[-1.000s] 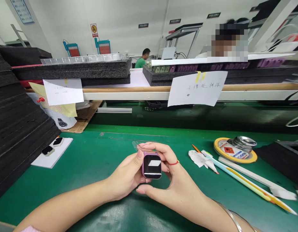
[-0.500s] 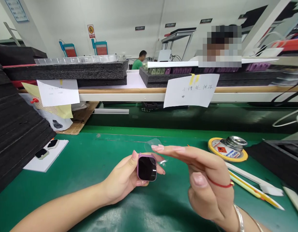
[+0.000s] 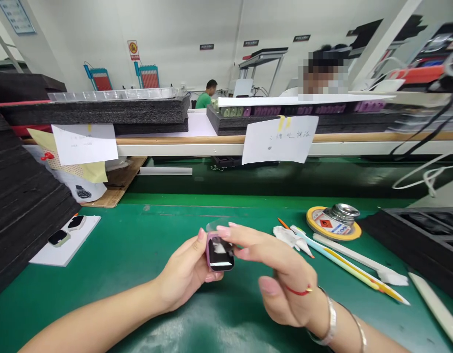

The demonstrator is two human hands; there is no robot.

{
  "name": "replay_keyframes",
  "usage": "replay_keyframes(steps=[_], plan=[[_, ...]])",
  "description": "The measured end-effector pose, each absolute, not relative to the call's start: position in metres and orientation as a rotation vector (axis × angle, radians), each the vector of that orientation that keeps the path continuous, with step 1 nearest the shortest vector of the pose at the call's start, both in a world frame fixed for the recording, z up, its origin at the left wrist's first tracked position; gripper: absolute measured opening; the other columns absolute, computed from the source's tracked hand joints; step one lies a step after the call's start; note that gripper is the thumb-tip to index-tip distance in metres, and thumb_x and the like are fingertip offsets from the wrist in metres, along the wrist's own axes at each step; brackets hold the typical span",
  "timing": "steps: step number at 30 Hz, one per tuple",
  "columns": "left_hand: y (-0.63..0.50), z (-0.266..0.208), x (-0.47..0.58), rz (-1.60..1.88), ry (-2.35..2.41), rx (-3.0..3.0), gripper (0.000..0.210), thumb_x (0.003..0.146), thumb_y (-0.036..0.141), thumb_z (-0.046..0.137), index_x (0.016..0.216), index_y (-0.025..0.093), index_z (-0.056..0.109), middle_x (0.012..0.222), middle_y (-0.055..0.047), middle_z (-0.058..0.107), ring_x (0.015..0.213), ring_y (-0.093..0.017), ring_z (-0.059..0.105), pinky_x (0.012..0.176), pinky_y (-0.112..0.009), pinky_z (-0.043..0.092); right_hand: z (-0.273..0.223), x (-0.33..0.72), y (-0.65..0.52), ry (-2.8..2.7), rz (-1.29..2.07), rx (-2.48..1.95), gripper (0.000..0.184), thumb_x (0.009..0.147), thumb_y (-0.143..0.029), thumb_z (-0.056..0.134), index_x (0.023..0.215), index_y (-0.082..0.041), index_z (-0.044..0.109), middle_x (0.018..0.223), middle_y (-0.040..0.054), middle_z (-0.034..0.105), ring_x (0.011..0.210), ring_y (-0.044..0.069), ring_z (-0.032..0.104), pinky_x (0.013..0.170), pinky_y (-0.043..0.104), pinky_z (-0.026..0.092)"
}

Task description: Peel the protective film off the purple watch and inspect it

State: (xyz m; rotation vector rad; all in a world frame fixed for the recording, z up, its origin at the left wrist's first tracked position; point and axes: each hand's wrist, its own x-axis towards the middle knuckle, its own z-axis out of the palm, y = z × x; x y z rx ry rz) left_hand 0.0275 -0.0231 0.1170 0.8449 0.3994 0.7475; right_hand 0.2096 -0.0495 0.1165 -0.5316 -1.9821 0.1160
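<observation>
A smartwatch body (image 3: pixel 220 259) with a purple case and black screen is held upright in my left hand (image 3: pixel 182 269), the thumb at its upper left edge and the fingers behind it. My right hand (image 3: pixel 285 274) is raised beside it, fingers stretched out and thumb apart. Its fingertips are at the top of the screen; whether they press on it I cannot tell. A piece of clear film (image 3: pixel 213 225) shows at the watch's upper edge, partly hidden by these fingers. I cannot make out what holds the film.
Two pale watch bodies (image 3: pixel 59 238) lie on a white pad (image 3: pixel 61 255) at left. To the right are a crumpled tissue (image 3: pixel 288 238), pens (image 3: pixel 344 260), a yellow tape roll (image 3: pixel 353 233) with a metal-topped bottle, and a black tray (image 3: pixel 414 245). A shelf (image 3: pixel 204 148) runs across, with people beyond.
My right hand has moved left and down, bringing its fingertips from above and beside the watch to the top of its screen. My left hand still holds the watch. The view has shifted slightly.
</observation>
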Motion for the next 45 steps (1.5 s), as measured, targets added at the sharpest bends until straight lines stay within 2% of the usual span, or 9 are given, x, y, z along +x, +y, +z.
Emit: replay_keyframes(steps=[7, 10, 14, 18, 22, 31, 35, 38, 45], plan=[[-0.021, 0.087, 0.024, 0.708, 0.661, 1.154, 0.054, 0.083, 0.064, 0.072, 0.1, 0.014, 0.066, 0.076, -0.002, 0.055, 0.062, -0.011, 0.05, 0.054, -0.02, 0.04, 0.096, 0.213, -0.049, -2.155, -0.221, -0.688, 0.017, 0.093, -0.022, 0.045, 0.109, -0.019, 0.051, 0.113, 0.0138, 0.073, 0.114, 0.022, 0.068, 0.1, 0.039, 0.056], [-0.014, 0.067, 0.018, 0.563, 0.753, 1.292, 0.067, 0.078, 0.074, 0.068, 0.103, 0.012, 0.068, 0.07, -0.002, 0.056, 0.057, -0.013, 0.052, 0.051, -0.024, 0.044, 0.086, 0.24, -0.049, -2.143, -0.299, -1.16, 0.022, 0.099, -0.028, 0.04, 0.109, -0.019, 0.057, 0.12, 0.0108, 0.071, 0.109, 0.019, 0.069, 0.089, 0.03, 0.058], [0.0, 0.052, 0.01, 0.501, 0.861, 1.496, 0.067, 0.079, 0.074, 0.065, 0.104, 0.012, 0.072, 0.085, -0.009, 0.066, 0.07, -0.02, 0.063, 0.057, -0.027, 0.051, 0.08, 0.297, -0.036, -1.86, -0.254, -1.913, 0.022, 0.101, -0.02, 0.046, 0.108, -0.012, 0.066, 0.107, 0.0139, 0.073, 0.093, 0.028, 0.072, 0.079, 0.04, 0.058], [0.013, 0.05, 0.009, 0.554, 0.934, 1.599, 0.053, 0.081, 0.063, 0.068, 0.103, 0.015, 0.074, 0.104, -0.012, 0.071, 0.085, -0.024, 0.065, 0.065, -0.03, 0.055, 0.075, 0.337, -0.016, -1.673, -0.11, -2.424, 0.016, 0.099, -0.018, 0.059, 0.089, -0.011, 0.068, 0.084, 0.0056, 0.071, 0.083, 0.02, 0.07, 0.081, 0.039, 0.057], [0.02, 0.048, 0.006, 0.544, 0.977, 1.66, 0.047, 0.08, 0.057, 0.069, 0.104, 0.017, 0.075, 0.106, -0.011, 0.072, 0.087, -0.026, 0.066, 0.069, -0.031, 0.056, 0.072, 0.339, -0.001, -1.597, -0.013, -2.627, 0.019, 0.097, -0.027, 0.065, 0.09, -0.01, 0.068, 0.092, 0.0071, 0.07, 0.091, 0.02, 0.068, 0.087, 0.04, 0.056], [0.036, 0.051, -0.005, 0.404, 0.996, 1.749, 0.047, 0.082, 0.058, 0.069, 0.106, 0.017, 0.072, 0.103, -0.01, 0.073, 0.078, -0.022, 0.066, 0.062, -0.027, 0.05, 0.073, 0.348, -0.001, -1.404, 0.141, -2.379, 0.017, 0.092, -0.028, 0.072, 0.089, -0.011, 0.068, 0.082, 0.0028, 0.068, 0.077, 0.017, 0.067, 0.077, 0.035, 0.056], [0.038, 0.054, -0.004, 0.321, 0.976, 1.754, 0.048, 0.079, 0.06, 0.071, 0.101, 0.017, 0.072, 0.093, -0.009, 0.073, 0.081, -0.024, 0.068, 0.073, -0.03, 0.052, 0.084, 0.38, -0.021, -1.098, -0.125, -2.062, 0.028, 0.108, -0.028, 0.042, 0.112, -0.011, 0.064, 0.097, 0.0066, 0.07, 0.087, 0.018, 0.068, 0.086, 0.036, 0.055], [0.037, 0.05, -0.003, 0.32, 1.007, 1.76, 0.05, 0.079, 0.064, 0.069, 0.096, 0.018, 0.07, 0.089, -0.008, 0.072, 0.079, -0.025, 0.067, 0.074, -0.032, 0.051, 0.087, 0.401, -0.032, -0.879, -0.3, -1.887, 0.042, 0.111, -0.029, 0.025, 0.109, -0.008, 0.061, 0.105, 0.0127, 0.067, 0.095, 0.019, 0.068, 0.093, 0.038, 0.052], [0.025, 0.04, -0.004, 0.289, 1.048, 2.126, 0.051, 0.088, 0.067, 0.053, 0.117, 0.027, 0.068, 0.077, -0.001, 0.058, 0.064, -0.02, 0.053, 0.06, -0.028, 0.039, 0.069, 0.414, -0.025, -0.846, -0.237, -1.732, 0.037, 0.105, -0.042, 0.049, 0.087, -0.013, 0.063, 0.084, 0.0039, 0.066, 0.079, 0.017, 0.067, 0.08, 0.036, 0.056]])
